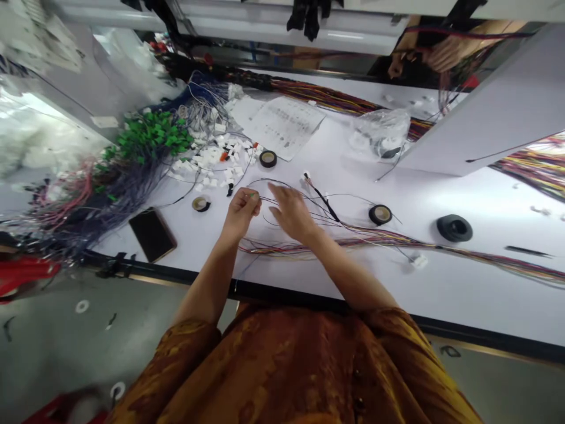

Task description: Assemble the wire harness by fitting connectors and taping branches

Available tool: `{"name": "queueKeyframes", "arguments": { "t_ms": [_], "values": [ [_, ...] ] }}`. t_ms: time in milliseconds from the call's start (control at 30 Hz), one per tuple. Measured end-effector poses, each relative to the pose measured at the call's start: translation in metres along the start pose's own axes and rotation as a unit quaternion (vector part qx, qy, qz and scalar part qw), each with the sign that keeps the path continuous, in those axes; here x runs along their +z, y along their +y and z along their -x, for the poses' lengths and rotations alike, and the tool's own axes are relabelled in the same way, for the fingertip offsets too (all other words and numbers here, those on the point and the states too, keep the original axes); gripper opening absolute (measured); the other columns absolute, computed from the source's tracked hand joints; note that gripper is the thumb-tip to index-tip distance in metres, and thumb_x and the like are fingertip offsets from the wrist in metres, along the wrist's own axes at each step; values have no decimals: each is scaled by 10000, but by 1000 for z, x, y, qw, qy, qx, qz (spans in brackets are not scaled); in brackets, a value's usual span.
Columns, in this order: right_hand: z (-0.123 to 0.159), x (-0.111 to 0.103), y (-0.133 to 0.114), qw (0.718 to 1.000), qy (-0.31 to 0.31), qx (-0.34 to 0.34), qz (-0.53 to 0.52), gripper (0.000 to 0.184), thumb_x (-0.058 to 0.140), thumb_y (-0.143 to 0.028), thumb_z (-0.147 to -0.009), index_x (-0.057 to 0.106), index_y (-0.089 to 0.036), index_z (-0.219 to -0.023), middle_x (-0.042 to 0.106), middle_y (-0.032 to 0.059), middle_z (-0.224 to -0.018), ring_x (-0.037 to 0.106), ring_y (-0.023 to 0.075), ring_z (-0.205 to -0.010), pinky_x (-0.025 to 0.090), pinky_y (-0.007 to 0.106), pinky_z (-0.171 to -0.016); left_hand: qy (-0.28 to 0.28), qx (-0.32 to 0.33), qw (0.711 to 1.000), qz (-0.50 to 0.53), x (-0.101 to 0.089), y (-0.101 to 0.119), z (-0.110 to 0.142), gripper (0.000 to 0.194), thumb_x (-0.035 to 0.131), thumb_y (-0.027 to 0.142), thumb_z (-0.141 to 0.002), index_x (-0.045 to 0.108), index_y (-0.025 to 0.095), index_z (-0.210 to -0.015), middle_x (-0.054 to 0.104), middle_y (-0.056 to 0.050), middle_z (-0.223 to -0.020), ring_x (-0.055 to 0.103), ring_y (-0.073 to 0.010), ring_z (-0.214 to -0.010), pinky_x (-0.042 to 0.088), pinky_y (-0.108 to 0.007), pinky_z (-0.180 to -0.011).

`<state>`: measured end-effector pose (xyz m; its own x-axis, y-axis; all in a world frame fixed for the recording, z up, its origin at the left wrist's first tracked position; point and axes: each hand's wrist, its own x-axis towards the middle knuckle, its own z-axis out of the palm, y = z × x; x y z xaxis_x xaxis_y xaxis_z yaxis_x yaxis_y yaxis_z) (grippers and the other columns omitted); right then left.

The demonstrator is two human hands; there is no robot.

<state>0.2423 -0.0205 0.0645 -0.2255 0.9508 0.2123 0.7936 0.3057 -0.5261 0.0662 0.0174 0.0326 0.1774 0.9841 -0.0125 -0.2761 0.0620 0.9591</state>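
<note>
Workbench top (494, 294) white; wire bundle (388, 238) lies mid-table near the front edge, long axis left-right, loose ends fanning toward the hands. Looks light, floppy, tangle-prone; I'd take it close to the ends. Left hand (241, 215) pinches a thin wire (269, 181), narrow grip. Right hand (291, 212) open, fingers spread; can't tell contact.

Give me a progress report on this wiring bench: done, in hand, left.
Looks done: the wires with green connectors lie gathered in a bunch at the left. In hand: the left hand pinches thin wires, and the right hand lies spread over them. Left, it seems: the loose white connectors heaped on the table, and the long multicoloured wire bundle lying across it.
</note>
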Motion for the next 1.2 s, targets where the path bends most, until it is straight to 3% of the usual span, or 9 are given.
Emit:
{"name": "queueKeyframes", "arguments": {
  "t_ms": [100,233,367,467,767,900,1067,1133,1200],
  "values": [
    [-13,27,-18,998,-66,18,-4,370,437,-312,-1019,605,-161,-1312,692,114,-1154,643,234,-992,465,331,-809,-13,16,999,-46,-7,2,3,306,815,396,-751,615,188,-852,606,26,-629,478,-66,-521,379,-195,-521],
    [-3,25,8,999,-52,9,1,330,410,-348,-1042,708,-216,-1098,688,62,-1001,629,167,-883,383,263,-694,-15,-1,998,-56,-14,2,7,278,812,373,-762,648,168,-856,645,4,-661,510,-63,-532,394,-189,-520],
    [3,22,19,999,-34,1,23,346,390,-350,-1049,709,-220,-1066,671,50,-949,602,148,-819,322,271,-630,-2,-106,993,48,-10,-3,7,376,878,303,-656,694,158,-950,606,29,-655,530,-52,-557,425,-167,-531],
    [2,25,15,998,-40,1,58,352,374,-339,-1053,705,-220,-1042,663,45,-935,591,149,-793,279,290,-593,35,-155,983,94,-2,-7,9,332,885,258,-613,698,142,-862,604,28,-683,534,-36,-569,445,-155,-544],
    [4,30,17,996,-44,-15,76,349,363,-365,-1057,688,-239,-1039,654,33,-949,564,139,-756,242,300,-572,53,-78,996,-5,11,-16,11,166,796,237,-718,679,152,-800,591,31,-636,538,-55,-559,449,-174,-558],
    [6,30,21,996,-30,-15,82,371,344,-364,-1063,694,-243,-1034,663,29,-958,574,140,-793,292,285,-611,71,-71,995,-17,12,-17,11,227,782,320,-771,638,146,-753,610,18,-654,551,-53,-552,470,-174,-560],
    [39,6,63,997,-1,-3,75,344,398,-337,-1040,713,-201,-1029,690,82,-950,600,195,-916,410,318,-839,107,-36,993,-36,11,-19,13,235,798,322,-744,652,137,-749,638,16,-651,581,-54,-545,516,-177,-587],
    [64,-16,92,998,49,30,38,316,431,-347,-1021,702,-189,-1048,703,98,-989,609,210,-964,431,348,-916,113,-35,992,-42,11,-21,13,220,790,316,-746,652,145,-742,637,24,-631,586,-55,-544,526,-176,-597],
    [90,-42,124,983,142,109,27,292,449,-330,-996,680,-174,-1081,691,114,-1041,609,212,-982,453,366,-931,112,-38,992,-37,12,-22,12,202,786,306,-745,652,154,-737,638,30,-623,585,-52,-541,529,-172,-596]
  ]
}}
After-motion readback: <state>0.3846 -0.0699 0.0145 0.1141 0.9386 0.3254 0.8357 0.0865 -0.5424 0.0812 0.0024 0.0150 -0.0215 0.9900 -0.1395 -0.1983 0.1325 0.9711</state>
